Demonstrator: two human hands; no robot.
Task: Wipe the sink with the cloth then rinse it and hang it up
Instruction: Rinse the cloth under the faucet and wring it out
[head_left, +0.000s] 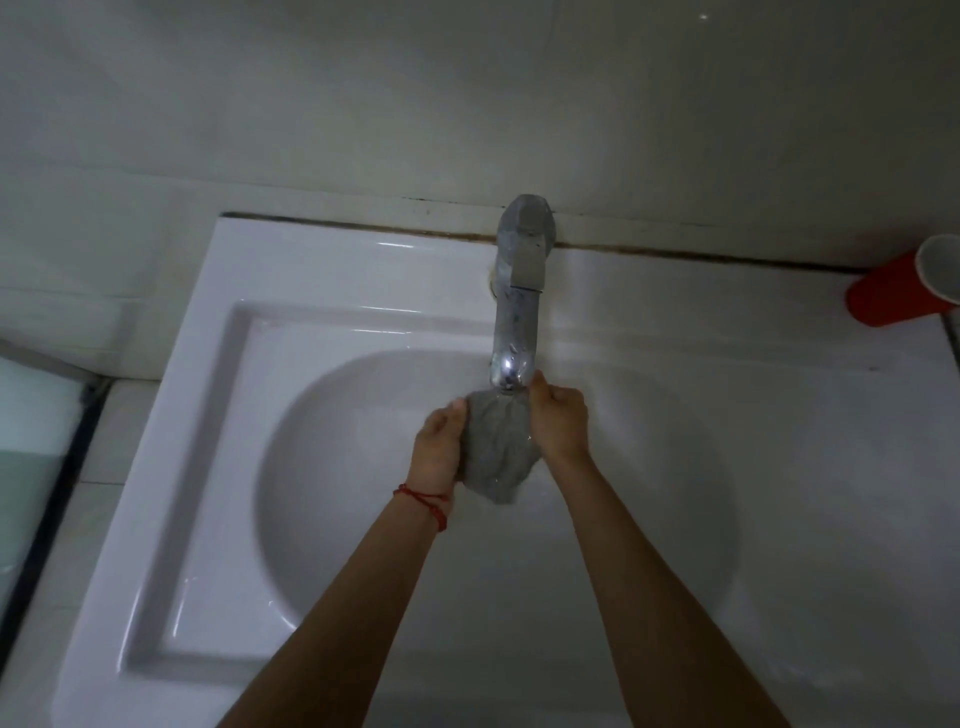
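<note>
Cloth (497, 451) bunched between both hands' fingers (540, 387).

A pale tiled wall (467, 93) is seen in dim light, with a dark, stained seam (675, 252) along its base. Frosted glass (26, 441) is seen at left.

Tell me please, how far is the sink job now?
Wiping looks finished. Rinsing is in hand: the left hand and right hand bunch the grey cloth under the chrome faucet, above the basin. Hanging it up remains.
</note>
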